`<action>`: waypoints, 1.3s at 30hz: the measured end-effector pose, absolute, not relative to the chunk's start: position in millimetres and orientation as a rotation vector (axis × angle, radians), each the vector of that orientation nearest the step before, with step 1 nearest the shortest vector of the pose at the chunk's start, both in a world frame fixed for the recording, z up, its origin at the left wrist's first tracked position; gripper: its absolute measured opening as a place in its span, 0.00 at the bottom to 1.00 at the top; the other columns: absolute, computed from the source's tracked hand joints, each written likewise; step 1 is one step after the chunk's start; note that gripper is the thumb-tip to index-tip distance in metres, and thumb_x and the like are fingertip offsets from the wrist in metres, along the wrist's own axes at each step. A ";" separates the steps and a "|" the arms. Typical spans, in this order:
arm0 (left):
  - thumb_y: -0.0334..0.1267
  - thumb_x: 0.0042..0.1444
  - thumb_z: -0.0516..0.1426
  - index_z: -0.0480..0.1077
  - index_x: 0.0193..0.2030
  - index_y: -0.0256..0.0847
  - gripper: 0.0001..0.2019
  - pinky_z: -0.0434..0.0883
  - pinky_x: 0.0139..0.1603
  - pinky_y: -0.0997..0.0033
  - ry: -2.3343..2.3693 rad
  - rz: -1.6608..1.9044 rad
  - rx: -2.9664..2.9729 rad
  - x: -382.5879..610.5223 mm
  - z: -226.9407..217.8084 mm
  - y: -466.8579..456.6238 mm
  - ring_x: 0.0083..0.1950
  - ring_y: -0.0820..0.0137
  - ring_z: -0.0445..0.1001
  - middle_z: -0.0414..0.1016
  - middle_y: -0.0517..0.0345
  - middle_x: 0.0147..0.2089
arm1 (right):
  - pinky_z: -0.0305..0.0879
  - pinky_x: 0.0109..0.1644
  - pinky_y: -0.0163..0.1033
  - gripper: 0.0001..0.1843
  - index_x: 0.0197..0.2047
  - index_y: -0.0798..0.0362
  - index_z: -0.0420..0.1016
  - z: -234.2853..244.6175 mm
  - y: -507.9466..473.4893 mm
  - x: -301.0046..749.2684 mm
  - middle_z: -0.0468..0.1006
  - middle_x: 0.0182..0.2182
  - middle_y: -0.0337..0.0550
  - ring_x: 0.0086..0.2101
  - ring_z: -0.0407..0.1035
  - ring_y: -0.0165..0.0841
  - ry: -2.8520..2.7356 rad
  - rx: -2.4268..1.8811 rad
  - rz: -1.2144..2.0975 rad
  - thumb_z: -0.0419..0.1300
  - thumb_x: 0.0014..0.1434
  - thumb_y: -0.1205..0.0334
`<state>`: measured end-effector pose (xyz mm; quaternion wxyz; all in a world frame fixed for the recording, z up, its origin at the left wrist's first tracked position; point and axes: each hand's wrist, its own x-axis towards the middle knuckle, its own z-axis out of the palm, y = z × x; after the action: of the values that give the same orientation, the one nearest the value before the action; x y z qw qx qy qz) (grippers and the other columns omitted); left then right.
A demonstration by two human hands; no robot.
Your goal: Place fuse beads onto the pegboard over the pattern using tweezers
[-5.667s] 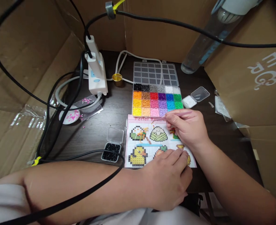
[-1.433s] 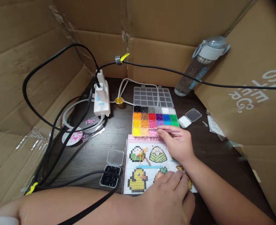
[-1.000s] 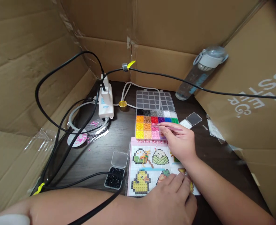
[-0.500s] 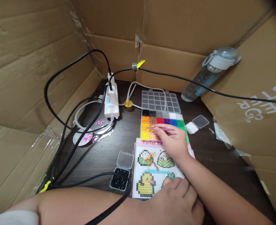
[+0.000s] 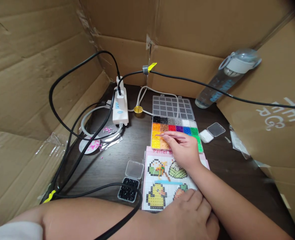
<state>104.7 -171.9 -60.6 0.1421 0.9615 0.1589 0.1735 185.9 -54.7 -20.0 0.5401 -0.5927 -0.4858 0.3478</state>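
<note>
My right hand (image 5: 185,151) pinches thin pink tweezers (image 5: 170,136), whose tip reaches left over the orange and yellow compartments of the open bead box (image 5: 174,128). Below the box lies a pattern sheet (image 5: 162,180) with pixel pictures of a duck, a dumpling and others. My left hand (image 5: 190,216) lies on the lower right part of that sheet with its fingers curled downward and nothing seen in them. A small open case of black beads (image 5: 128,193) stands left of the sheet.
Cardboard walls enclose the dark table (image 5: 117,160). A white power strip (image 5: 119,108) with black cables sits at the back left, beside a gold cap (image 5: 137,110). A water bottle (image 5: 225,80) leans at the back right. A small case of white beads (image 5: 207,135) lies right of the box.
The tweezers' tip has shifted left, from the pink compartments to the orange and yellow ones. The camera has tilted up and turned, so the table sits lower in view. My left hand stays on the sheet.
</note>
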 end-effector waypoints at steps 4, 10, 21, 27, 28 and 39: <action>0.48 0.63 0.49 0.72 0.48 0.41 0.17 0.62 0.46 0.57 0.490 0.509 2.747 106.0 -64.9 -174.2 0.48 0.59 0.64 0.70 0.50 0.47 | 0.79 0.43 0.45 0.05 0.34 0.51 0.83 -21.1 -54.5 185.3 0.85 0.34 0.46 0.36 0.80 0.37 -1.158 -1.412 0.819 0.67 0.52 0.61; 0.49 0.63 0.49 0.72 0.46 0.39 0.18 0.62 0.46 0.59 0.467 0.527 2.779 105.1 -63.1 -171.6 0.47 0.59 0.64 0.71 0.49 0.46 | 0.79 0.44 0.45 0.05 0.34 0.51 0.83 -22.6 -53.7 185.2 0.85 0.34 0.45 0.36 0.80 0.37 -1.149 -1.408 0.830 0.67 0.52 0.62; 0.55 0.60 0.52 0.70 0.51 0.38 0.23 0.66 0.46 0.57 0.407 0.411 2.791 100.3 -53.7 -167.7 0.49 0.57 0.66 0.70 0.47 0.50 | 0.80 0.42 0.43 0.03 0.32 0.51 0.83 -15.6 -55.3 186.6 0.85 0.33 0.44 0.35 0.80 0.36 -1.114 -1.410 0.795 0.67 0.52 0.63; 0.52 0.62 0.50 0.65 0.59 0.36 0.25 0.63 0.57 0.50 0.378 0.337 2.767 90.6 -39.5 -166.3 0.66 0.50 0.57 0.58 0.39 0.67 | 0.80 0.37 0.40 0.03 0.32 0.49 0.84 7.4 -79.9 205.9 0.85 0.31 0.42 0.31 0.80 0.35 -1.163 -1.434 0.751 0.69 0.52 0.63; 0.51 0.62 0.50 0.65 0.59 0.35 0.25 0.63 0.58 0.50 0.380 0.334 2.762 89.6 -37.6 -166.4 0.67 0.50 0.56 0.57 0.38 0.67 | 0.80 0.36 0.38 0.02 0.32 0.49 0.84 8.6 -85.8 210.4 0.85 0.30 0.42 0.31 0.80 0.34 -1.180 -1.456 0.768 0.69 0.51 0.63; 0.46 0.63 0.49 0.69 0.52 0.34 0.20 0.64 0.53 0.56 0.338 0.327 2.773 88.2 -27.2 -160.5 0.60 0.52 0.62 0.65 0.40 0.57 | 0.71 0.24 0.26 0.04 0.30 0.46 0.85 -15.5 -106.8 224.9 0.85 0.28 0.39 0.22 0.74 0.25 -1.292 -1.479 1.104 0.68 0.51 0.65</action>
<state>88.2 -160.5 -27.2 0.1640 0.9726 0.1184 0.1147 224.9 -106.8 -15.5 0.4299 -0.5926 -0.5179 0.4425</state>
